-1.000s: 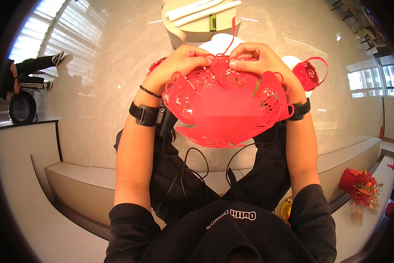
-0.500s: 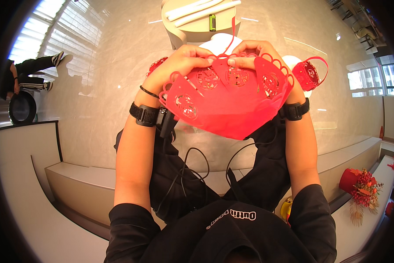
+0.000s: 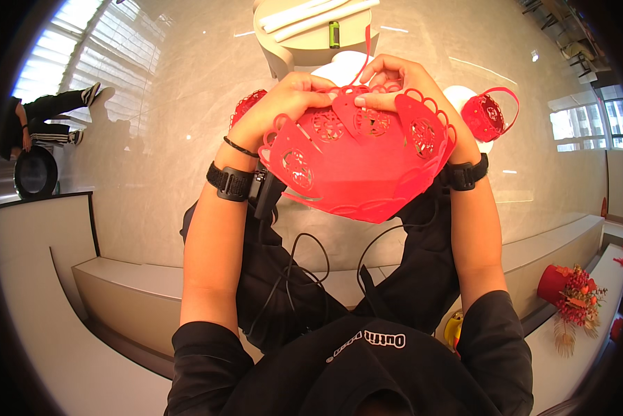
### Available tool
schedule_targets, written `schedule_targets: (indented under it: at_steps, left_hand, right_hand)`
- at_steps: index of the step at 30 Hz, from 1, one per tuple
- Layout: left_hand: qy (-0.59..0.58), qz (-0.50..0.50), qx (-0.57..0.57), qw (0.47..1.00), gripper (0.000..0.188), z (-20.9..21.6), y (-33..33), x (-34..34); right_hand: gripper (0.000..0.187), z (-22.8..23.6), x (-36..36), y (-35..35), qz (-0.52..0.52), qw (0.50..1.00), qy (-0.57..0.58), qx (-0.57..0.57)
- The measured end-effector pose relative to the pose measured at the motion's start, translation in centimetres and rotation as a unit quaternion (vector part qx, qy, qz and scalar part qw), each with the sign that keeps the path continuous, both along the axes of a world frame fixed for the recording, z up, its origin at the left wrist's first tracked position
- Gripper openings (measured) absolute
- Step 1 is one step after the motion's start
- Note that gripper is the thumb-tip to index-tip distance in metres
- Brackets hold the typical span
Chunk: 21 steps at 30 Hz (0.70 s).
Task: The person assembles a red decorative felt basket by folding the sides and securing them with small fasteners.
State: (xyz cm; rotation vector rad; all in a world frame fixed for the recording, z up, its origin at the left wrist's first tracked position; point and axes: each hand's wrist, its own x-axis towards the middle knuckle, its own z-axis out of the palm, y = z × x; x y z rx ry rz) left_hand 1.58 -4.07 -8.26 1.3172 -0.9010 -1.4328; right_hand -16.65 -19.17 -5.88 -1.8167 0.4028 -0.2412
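A red paper lantern piece [image 3: 356, 163] with cut-out panels and scalloped edges is held up in front of me. My left hand [image 3: 284, 104] grips its upper left panels, fingers curled over the top edge. My right hand [image 3: 398, 80] pinches the top middle panels, next to a thin red strip [image 3: 365, 48] that rises from the piece. Both wrists wear black bands. The lower half of the sheet hangs free above my lap.
On the glossy floor lie a finished red lantern with a handle [image 3: 488, 114], another red piece [image 3: 246, 107] behind my left hand, and white sheets [image 3: 339, 69]. A round beige table [image 3: 311, 41] stands ahead. A red pot of flowers [image 3: 568, 291] sits at right. A person [image 3: 41, 118] sits far left.
The red paper piece has tilted and folded tighter, its panels drawn together at the top. Both hands have shifted slightly along the upper edge; my right hand moved toward the middle.
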Motion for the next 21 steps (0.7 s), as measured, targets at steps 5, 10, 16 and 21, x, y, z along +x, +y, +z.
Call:
schedule_targets:
  at_steps: [5, 10, 16, 21]
  left_hand:
    - [0.025, 0.011, -0.013, 1.0, 0.026, -0.5, 0.0, 0.1]
    - [0.028, 0.021, -0.029, 0.999, 0.026, -0.7, -0.1, 0.0]
    - [-0.001, 0.034, -0.029, 0.999, 0.022, -0.1, -0.1, 0.0]
    - [-0.159, 0.029, -0.03, 0.986, 0.024, 1.3, 0.1, -0.8]
  right_hand:
    - [0.027, 0.3, 0.0, 0.0, 0.0, 1.0, -0.005, 0.015]
    - [0.031, 0.4, 0.0, -0.1, -0.01, 1.0, 0.008, 0.008]
    - [0.03, 0.2, -0.1, 0.0, -0.029, 0.999, 0.034, 0.005]
    - [0.026, 1.2, -0.2, 0.0, -0.014, 0.995, 0.087, 0.038]
